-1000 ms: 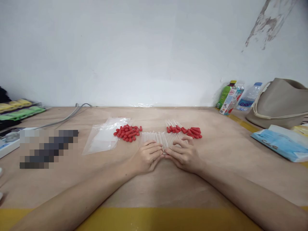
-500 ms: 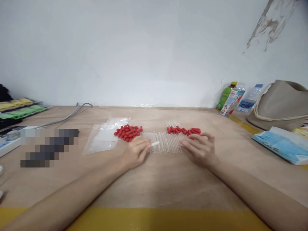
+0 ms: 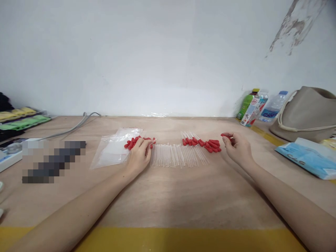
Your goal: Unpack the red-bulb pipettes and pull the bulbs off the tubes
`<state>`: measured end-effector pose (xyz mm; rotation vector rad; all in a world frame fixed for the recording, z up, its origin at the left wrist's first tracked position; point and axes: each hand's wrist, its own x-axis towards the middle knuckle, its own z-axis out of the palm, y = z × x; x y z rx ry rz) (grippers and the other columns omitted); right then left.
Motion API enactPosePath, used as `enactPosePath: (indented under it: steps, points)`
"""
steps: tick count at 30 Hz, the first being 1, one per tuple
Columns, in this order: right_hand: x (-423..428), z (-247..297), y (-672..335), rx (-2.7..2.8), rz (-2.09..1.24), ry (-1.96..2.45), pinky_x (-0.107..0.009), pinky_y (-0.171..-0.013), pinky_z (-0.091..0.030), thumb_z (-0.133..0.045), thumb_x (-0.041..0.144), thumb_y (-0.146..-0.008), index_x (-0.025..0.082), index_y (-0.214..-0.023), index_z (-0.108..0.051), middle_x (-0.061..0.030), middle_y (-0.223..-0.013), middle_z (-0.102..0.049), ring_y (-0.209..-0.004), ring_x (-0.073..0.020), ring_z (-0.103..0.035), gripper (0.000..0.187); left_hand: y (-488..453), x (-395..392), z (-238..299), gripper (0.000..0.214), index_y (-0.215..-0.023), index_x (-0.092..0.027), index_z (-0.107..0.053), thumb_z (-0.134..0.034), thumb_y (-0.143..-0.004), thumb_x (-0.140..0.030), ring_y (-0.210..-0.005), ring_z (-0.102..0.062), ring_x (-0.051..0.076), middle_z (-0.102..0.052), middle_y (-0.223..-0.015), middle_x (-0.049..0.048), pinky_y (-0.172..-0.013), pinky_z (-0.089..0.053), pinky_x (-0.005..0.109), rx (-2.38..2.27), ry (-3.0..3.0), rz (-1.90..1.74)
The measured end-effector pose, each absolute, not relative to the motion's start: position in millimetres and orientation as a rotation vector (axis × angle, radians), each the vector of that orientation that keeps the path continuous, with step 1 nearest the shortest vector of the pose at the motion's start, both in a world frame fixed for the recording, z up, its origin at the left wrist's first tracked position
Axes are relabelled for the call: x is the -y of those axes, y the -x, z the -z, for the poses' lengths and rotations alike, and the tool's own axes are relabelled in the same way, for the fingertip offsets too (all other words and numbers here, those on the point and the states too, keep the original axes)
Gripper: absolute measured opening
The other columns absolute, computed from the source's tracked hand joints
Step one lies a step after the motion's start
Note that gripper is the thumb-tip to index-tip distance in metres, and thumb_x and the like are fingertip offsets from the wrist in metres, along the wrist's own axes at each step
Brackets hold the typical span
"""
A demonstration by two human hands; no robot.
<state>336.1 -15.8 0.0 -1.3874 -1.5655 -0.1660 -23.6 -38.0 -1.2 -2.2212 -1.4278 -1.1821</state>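
Observation:
My left hand [image 3: 138, 154] is closed in a pinch on a thin clear glass dropper tube [image 3: 154, 141], over the right side of a heap of red rubber bulbs [image 3: 130, 143]. Over at the right, my right hand [image 3: 239, 148] pinches a single red rubber bulb [image 3: 223, 135], raised off the table. Between the hands lies a row of clear dropper tubes [image 3: 175, 155], side by side. Behind it, several droppers [image 3: 190, 135] with red bulbs fitted lie with their tubes pointing away. More red bulbs [image 3: 213, 145] are clustered near my right hand.
Clear zip bags [image 3: 110, 150] lie left of the heap. A grey cable [image 3: 70, 130] and packs of yellow and green items [image 3: 23, 119] are at the far left. Bottles [image 3: 271, 106], a grey bag [image 3: 306, 113] and a blue tissue pack [image 3: 304, 159] stand or lie at the right.
My left hand has moved left and slightly back with a tube. My right hand has moved right, away from the row, and now holds a red bulb up.

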Motion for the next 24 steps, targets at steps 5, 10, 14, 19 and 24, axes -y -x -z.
enactPosePath:
  steps: [5, 10, 14, 19, 24]
  points:
    - [12.3, 6.1, -337.4, 1.544, 0.069, 1.375, -0.027, -0.053, -0.044, -0.048, 0.028, -0.075, 0.016, -0.093, -0.058, -0.0074, -0.085, -0.061, -0.054, -0.0116, -0.053, 0.024, 22.0, 39.7, 5.2, 0.020, -0.092, -0.019, -0.056, -0.042, -0.080, -0.013, -0.075, -0.056, 0.015, -0.055, -0.087, 0.0034, -0.067, -0.047, 0.026, 1.503, 2.240, 1.016]
    - [15.1, 2.5, -335.3, 1.454, 0.063, 1.425, -0.027, -0.052, -0.043, -0.056, 0.034, -0.071, 0.017, -0.086, -0.057, -0.0046, -0.074, -0.062, -0.055, -0.0131, -0.053, 0.023, 16.6, 45.8, 2.0, 0.018, -0.090, -0.018, -0.056, -0.044, -0.077, -0.015, -0.069, -0.056, 0.014, -0.057, -0.085, 0.0039, -0.061, -0.046, 0.026, 1.474, 2.273, 0.949]
    - [16.5, 0.7, -336.8, 1.550, 0.094, 1.429, -0.030, -0.056, -0.042, -0.056, 0.040, -0.072, 0.018, -0.079, -0.062, -0.0049, -0.074, -0.065, -0.062, -0.0168, -0.055, 0.024, 12.0, 51.6, -1.9, 0.016, -0.090, -0.017, -0.057, -0.050, -0.079, -0.025, -0.057, -0.054, 0.012, -0.057, -0.081, 0.0024, -0.058, -0.047, 0.026, 1.410, 2.329, 0.999]
    - [15.0, 4.1, -338.2, 1.640, 0.112, 1.396, -0.033, -0.064, -0.043, -0.054, 0.041, -0.074, 0.020, -0.076, -0.067, -0.0044, -0.075, -0.066, -0.069, -0.0188, -0.055, 0.024, 10.3, 54.0, -2.7, 0.018, -0.088, -0.017, -0.058, -0.051, -0.080, -0.032, -0.057, -0.055, 0.012, -0.059, -0.080, 0.0024, -0.057, -0.046, 0.026, 1.403, 2.378, 1.042]
    - [7.9, 9.4, -339.4, 1.697, 0.136, 1.376, -0.033, -0.068, -0.044, -0.056, 0.040, -0.074, 0.021, -0.080, -0.069, -0.0037, -0.077, -0.068, -0.073, -0.0195, -0.055, 0.023, 10.8, 51.4, -3.7, 0.018, -0.086, -0.017, -0.059, -0.049, -0.083, -0.031, -0.081, -0.056, 0.019, -0.061, -0.082, 0.0048, -0.073, -0.046, 0.032, 1.319, 2.357, 1.078]
